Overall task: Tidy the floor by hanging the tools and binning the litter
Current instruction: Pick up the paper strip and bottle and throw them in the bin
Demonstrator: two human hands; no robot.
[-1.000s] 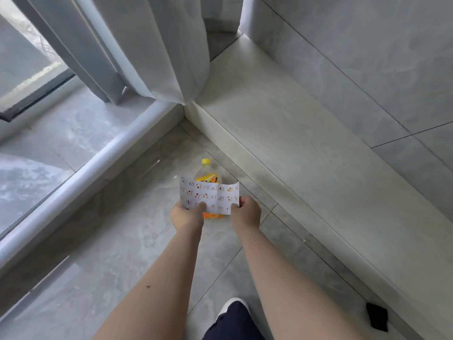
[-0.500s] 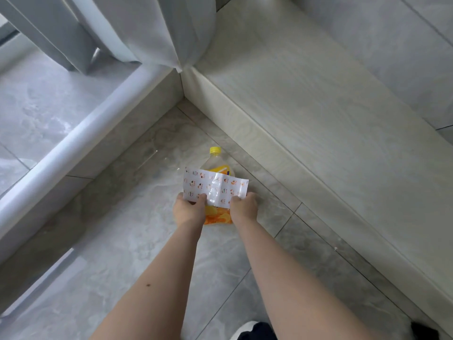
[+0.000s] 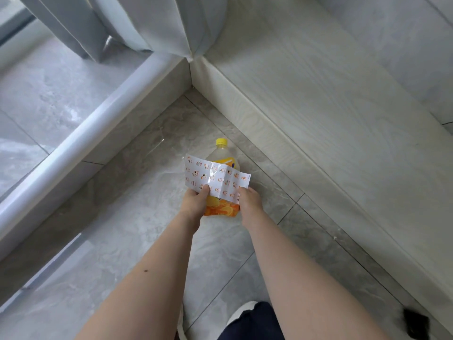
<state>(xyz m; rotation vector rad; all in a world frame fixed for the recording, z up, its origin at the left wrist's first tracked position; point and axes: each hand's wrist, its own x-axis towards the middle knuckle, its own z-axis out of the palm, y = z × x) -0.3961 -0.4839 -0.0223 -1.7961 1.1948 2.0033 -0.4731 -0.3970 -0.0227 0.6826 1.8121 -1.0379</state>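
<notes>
Both arms reach forward and down over the grey tiled floor (image 3: pixel 122 253). The left hand (image 3: pixel 196 201) pinches the lower left corner of a patterned wrapper (image 3: pixel 215 179), thumb on top and fingers curled beneath it. The right hand (image 3: pixel 248 198) grips the same wrapper at its lower right edge, fingers folded around it. The wrapper is a white, glossy sheet printed with rows of small orange and red figures, creased down the middle and held spread between the two hands, just above the floor. Directly behind it, toward twelve o'clock, a plastic bottle (image 3: pixel 221 153) lies on the floor with its yellow cap (image 3: pixel 221 142) pointing away toward the corner; its orange label (image 3: pixel 220 208) shows below the wrapper, between the hands. A pale wood-grain ledge (image 3: pixel 318 119) runs from the corner toward four o'clock, and a raised sill (image 3: pixel 85 133) runs toward eight o'clock. Grey curtains (image 3: pixel 147 23) hang at eleven o'clock. A small black object (image 3: pixel 416 323), too blurred to identify, sits at five o'clock by the ledge's foot.
</notes>
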